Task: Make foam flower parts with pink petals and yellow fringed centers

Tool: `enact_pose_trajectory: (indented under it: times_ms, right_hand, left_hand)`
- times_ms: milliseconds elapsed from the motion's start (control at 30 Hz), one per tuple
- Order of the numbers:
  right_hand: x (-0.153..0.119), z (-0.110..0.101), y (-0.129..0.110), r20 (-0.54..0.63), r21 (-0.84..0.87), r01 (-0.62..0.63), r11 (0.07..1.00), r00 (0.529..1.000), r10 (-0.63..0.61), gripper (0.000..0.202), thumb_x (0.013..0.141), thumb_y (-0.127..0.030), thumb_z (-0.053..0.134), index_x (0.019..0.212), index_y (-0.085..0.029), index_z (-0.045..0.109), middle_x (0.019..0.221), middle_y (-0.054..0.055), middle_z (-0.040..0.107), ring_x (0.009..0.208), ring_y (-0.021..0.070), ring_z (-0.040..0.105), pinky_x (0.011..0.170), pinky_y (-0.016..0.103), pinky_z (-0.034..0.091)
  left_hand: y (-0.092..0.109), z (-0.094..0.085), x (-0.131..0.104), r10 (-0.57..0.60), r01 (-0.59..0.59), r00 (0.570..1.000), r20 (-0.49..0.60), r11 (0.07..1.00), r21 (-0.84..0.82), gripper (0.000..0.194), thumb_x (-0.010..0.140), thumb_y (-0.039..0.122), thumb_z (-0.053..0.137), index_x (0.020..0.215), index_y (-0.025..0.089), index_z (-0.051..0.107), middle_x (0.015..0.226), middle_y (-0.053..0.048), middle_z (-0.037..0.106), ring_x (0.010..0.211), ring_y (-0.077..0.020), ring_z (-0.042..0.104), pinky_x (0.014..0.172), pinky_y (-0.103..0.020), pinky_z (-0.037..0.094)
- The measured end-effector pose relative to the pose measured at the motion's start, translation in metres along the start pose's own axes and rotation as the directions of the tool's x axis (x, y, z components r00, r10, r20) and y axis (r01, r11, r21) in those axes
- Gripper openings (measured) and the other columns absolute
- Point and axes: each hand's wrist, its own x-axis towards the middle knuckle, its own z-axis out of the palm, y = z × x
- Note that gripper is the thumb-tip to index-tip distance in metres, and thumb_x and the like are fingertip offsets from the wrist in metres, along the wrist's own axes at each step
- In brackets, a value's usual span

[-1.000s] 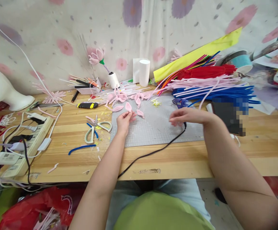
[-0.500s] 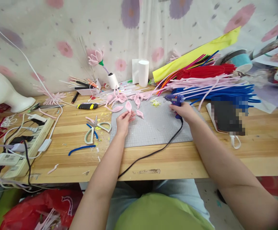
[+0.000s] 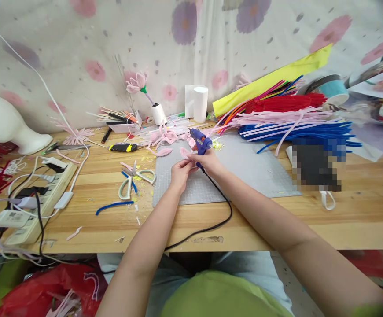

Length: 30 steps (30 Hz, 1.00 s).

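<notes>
My left hand (image 3: 180, 173) is closed, its fingertips pinching the base of a pink pipe-cleaner petal (image 3: 184, 152). Beside it, my right hand (image 3: 210, 161) grips a purple hot glue gun (image 3: 202, 143); the two hands meet over the grey cutting mat (image 3: 244, 185). The gun's nozzle points up and away to the left, above the petals. A loose pink petal (image 3: 164, 152) lies left of my hands, and more pink petals (image 3: 168, 136) are heaped behind. Just right of the gun sits a yellow stamen tuft (image 3: 217, 145). My fingers partly hide the held petal's base.
Scissors (image 3: 134, 176) and a utility knife (image 3: 123, 147) lie left of the mat. A black cord (image 3: 226, 220) trails from the gun over the table edge. Bundled blue pipe cleaners (image 3: 323, 130) lie at back right; a power strip (image 3: 42, 207) stands at left.
My right hand has carried the glue gun leftward from the mat's right side to my left hand. The left hand keeps the petal, now tilted; the view has shifted slightly.
</notes>
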Motion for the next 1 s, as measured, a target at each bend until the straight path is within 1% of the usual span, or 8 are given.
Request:
enact_pose_trajectory:
  times_ms: [100, 167, 333, 400, 467, 567, 767, 1000]
  right_hand:
    - [0.001, -0.002, 0.007, -0.033, -0.071, 0.000, 0.997, 0.999, -0.003, 0.052, 0.046, -0.037, 0.079, 0.086, -0.021, 0.050, 0.090, 0.004, 0.059, 0.075, 0.0196, 0.060, 0.065, 0.036, 0.049]
    - [0.002, -0.007, 0.008, -0.046, -0.135, 0.038, 0.990, 0.998, -0.045, 0.052, 0.048, -0.038, 0.079, 0.088, -0.021, 0.051, 0.088, 0.005, 0.058, 0.076, 0.0220, 0.061, 0.066, 0.038, 0.049]
    - [0.007, -0.019, 0.008, -0.012, -0.337, 0.162, 0.928, 0.984, -0.176, 0.053, 0.051, -0.036, 0.079, 0.094, -0.021, 0.053, 0.086, 0.005, 0.058, 0.081, 0.0255, 0.061, 0.069, 0.040, 0.048]
    - [0.007, -0.022, 0.010, 0.030, -0.393, 0.186, 0.900, 0.981, -0.190, 0.053, 0.051, -0.035, 0.079, 0.095, -0.021, 0.053, 0.086, 0.005, 0.058, 0.081, 0.0252, 0.060, 0.070, 0.040, 0.048]
    - [0.007, -0.023, 0.012, 0.086, -0.416, 0.207, 0.885, 0.978, -0.189, 0.051, 0.051, -0.033, 0.079, 0.094, -0.021, 0.054, 0.084, 0.005, 0.059, 0.081, 0.0243, 0.059, 0.071, 0.040, 0.047]
    - [0.006, -0.024, 0.013, 0.173, -0.377, 0.210, 0.902, 0.973, -0.154, 0.048, 0.052, -0.027, 0.078, 0.093, -0.021, 0.055, 0.082, 0.003, 0.060, 0.079, 0.0225, 0.058, 0.071, 0.038, 0.047]
    - [0.001, -0.034, -0.001, 0.272, -0.277, 0.113, 0.954, 0.962, -0.035, 0.039, 0.050, -0.020, 0.077, 0.085, -0.018, 0.058, 0.079, 0.003, 0.060, 0.075, 0.0202, 0.058, 0.069, 0.035, 0.045]
    - [-0.006, -0.045, -0.007, 0.281, -0.198, 0.029, 0.980, 0.959, 0.028, 0.034, 0.047, -0.024, 0.078, 0.072, -0.018, 0.057, 0.071, -0.001, 0.056, 0.063, 0.0124, 0.050, 0.062, 0.030, 0.040]
  left_hand:
    - [0.004, -0.001, -0.001, -0.027, 0.021, 0.998, 0.049, 0.992, 0.124, 0.016, 0.056, 0.023, 0.073, 0.068, 0.012, 0.069, 0.069, -0.003, 0.066, 0.066, -0.0127, 0.060, 0.069, -0.033, 0.054]
    - [0.006, -0.003, -0.001, -0.017, 0.009, 0.999, 0.035, 0.975, 0.221, 0.013, 0.059, 0.022, 0.069, 0.068, 0.013, 0.068, 0.070, -0.003, 0.065, 0.066, -0.0130, 0.059, 0.062, -0.030, 0.054]
    - [0.012, -0.014, 0.005, 0.229, -0.185, 0.972, -0.060, 0.891, 0.415, 0.020, 0.068, 0.034, 0.064, 0.076, 0.015, 0.065, 0.072, -0.002, 0.059, 0.063, -0.0108, 0.052, 0.048, -0.021, 0.049]
    - [0.015, -0.020, 0.008, 0.256, -0.225, 0.967, 0.000, 0.850, 0.477, 0.022, 0.070, 0.037, 0.063, 0.075, 0.016, 0.063, 0.069, -0.001, 0.055, 0.060, -0.0099, 0.049, 0.044, -0.019, 0.046]
    - [0.018, -0.026, 0.010, 0.262, -0.283, 0.958, 0.118, 0.788, 0.547, 0.020, 0.071, 0.036, 0.063, 0.073, 0.017, 0.061, 0.066, 0.001, 0.051, 0.059, -0.0092, 0.046, 0.041, -0.017, 0.042]
    - [0.022, -0.032, 0.010, 0.226, -0.346, 0.936, 0.269, 0.729, 0.591, 0.019, 0.072, 0.034, 0.063, 0.068, 0.017, 0.056, 0.061, 0.002, 0.047, 0.054, -0.0079, 0.044, 0.039, -0.015, 0.038]
    - [0.023, -0.027, 0.004, 0.033, -0.216, 0.928, 0.370, 0.859, 0.465, 0.031, 0.067, 0.043, 0.067, 0.062, 0.016, 0.051, 0.050, 0.007, 0.034, 0.042, -0.0050, 0.035, 0.035, -0.017, 0.038]
    - [0.014, -0.015, 0.000, 0.013, -0.134, 0.937, 0.348, 0.936, 0.325, 0.035, 0.060, 0.045, 0.071, 0.059, 0.016, 0.053, 0.041, 0.009, 0.034, 0.035, -0.0030, 0.029, 0.032, -0.018, 0.036]
